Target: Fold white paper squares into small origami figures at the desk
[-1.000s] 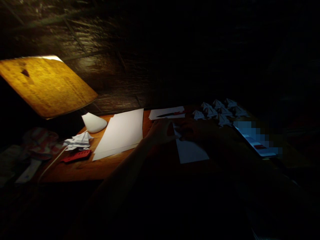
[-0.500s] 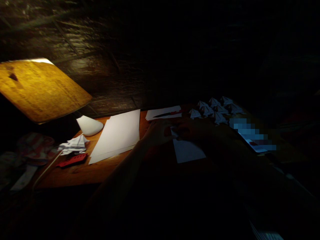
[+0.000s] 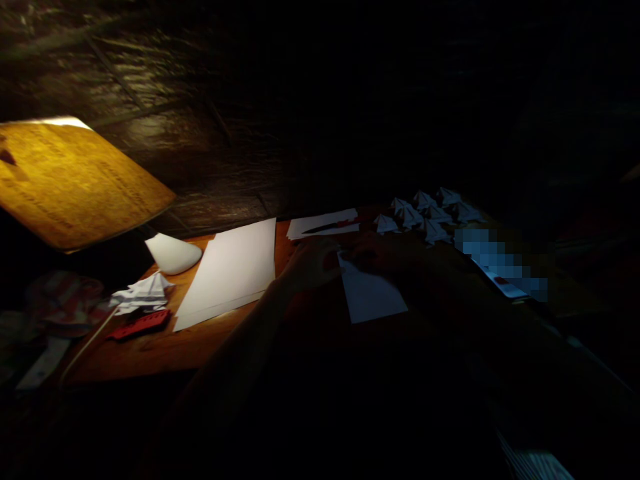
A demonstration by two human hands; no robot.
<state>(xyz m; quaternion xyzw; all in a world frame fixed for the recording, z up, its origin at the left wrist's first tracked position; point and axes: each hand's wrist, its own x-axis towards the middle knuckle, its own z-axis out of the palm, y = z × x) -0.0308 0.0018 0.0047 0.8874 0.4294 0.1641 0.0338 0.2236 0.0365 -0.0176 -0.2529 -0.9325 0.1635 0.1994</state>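
No wording can be read: the tilted yellow panel [image 3: 80, 183] shows rows of faint print, too blurred to make out, and the item [image 3: 500, 263] near the counter's [image 3: 150, 357] right edge is pixelated.

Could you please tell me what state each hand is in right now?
Left hand: too dark to tell whether open or closed.
Right hand: at the top of a white paper sheet; grip cannot be told.

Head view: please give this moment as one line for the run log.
left hand: at white paper sheet | right hand: on same sheet | beyond: folded paper figures
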